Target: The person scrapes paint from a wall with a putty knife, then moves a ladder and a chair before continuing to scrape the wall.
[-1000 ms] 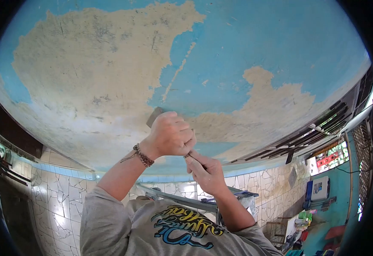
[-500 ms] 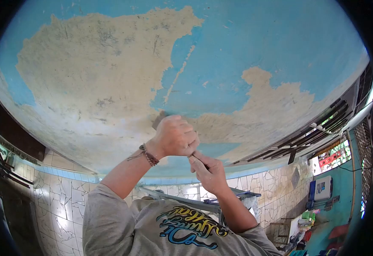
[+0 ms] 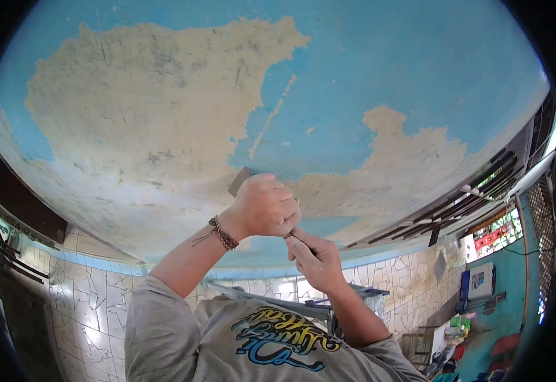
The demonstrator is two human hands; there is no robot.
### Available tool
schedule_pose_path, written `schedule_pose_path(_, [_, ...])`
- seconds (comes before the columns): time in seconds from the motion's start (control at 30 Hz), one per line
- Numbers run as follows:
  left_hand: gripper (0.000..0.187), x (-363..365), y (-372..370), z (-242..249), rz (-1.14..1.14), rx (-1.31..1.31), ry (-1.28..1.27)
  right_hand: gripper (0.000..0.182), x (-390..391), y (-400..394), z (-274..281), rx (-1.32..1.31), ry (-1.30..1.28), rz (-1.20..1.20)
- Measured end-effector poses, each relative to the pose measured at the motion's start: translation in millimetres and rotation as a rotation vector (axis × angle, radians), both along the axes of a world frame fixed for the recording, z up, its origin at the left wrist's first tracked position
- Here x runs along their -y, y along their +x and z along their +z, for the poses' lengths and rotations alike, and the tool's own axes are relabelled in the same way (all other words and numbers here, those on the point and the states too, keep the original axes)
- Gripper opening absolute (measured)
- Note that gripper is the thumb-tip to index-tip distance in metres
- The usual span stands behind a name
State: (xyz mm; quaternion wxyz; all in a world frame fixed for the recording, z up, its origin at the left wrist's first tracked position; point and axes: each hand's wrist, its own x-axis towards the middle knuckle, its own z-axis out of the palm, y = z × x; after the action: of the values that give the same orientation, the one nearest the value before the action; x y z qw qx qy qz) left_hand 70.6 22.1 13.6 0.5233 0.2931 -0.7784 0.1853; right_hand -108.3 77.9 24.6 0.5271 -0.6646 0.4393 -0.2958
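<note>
My left hand (image 3: pixel 267 205), with a braided bracelet at the wrist, is wrapped in a fist round a scraper (image 3: pixel 240 181). The flat grey blade sticks out past the knuckles, up against the painted wall (image 3: pixel 329 83); whether its edge touches cannot be made out. Just below, my right hand (image 3: pixel 317 256) is closed round the lower end of the scraper's handle, close against the left fist. Most of the handle is hidden by the fingers. Around the blade, blue paint meets bare beige patches (image 3: pixel 144 95) with ragged edges.
Below my body a metal ladder (image 3: pixel 278 299) stands on the cracked-tile floor (image 3: pixel 93 299). Dark window slats (image 3: pixel 456 200) run along the right. Further back are a blue-and-white box (image 3: pixel 479 282) and a cluttered table (image 3: pixel 440 337). A dark opening edges the left.
Both hands and the scraper have shifted slightly right and down in view. More of the blade now shows beyond my left fist. The grip is unchanged.
</note>
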Motion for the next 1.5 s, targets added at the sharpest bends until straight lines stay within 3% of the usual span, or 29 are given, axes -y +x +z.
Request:
schedule_pose_path(0.93, [0.037, 7.2, -8.6, 20.1, -0.046, -0.054, -0.005, 0.036, -2.0, -14.9, 20.9, 0.032, 0.045, -0.016])
schedule_pose_path(1.2, [0.036, 1.6, 6.2, 29.4, 0.082, -0.04, -0.05, 0.032, 15.3, -7.9, 16.0, -0.044, -0.233, 0.076])
schedule_pose_path(1.27, [0.031, 3.6, -3.5, 23.1, 0.024, -0.034, -0.033, 0.031, 13.1, -15.5, 20.3, -0.086, -0.259, 0.095])
schedule_pose_path(1.37, [0.027, 7.9, -3.3, 23.0, 0.055, -0.023, -0.06, 0.03, 12.9, -18.2, 26.8, -0.023, -0.048, 0.027])
schedule_pose_path(1.5, [0.026, 1.7, 4.3, 28.8, 0.086, -0.001, -0.046, 0.03, 11.3, -9.7, 26.1, 0.009, -0.068, 0.046])
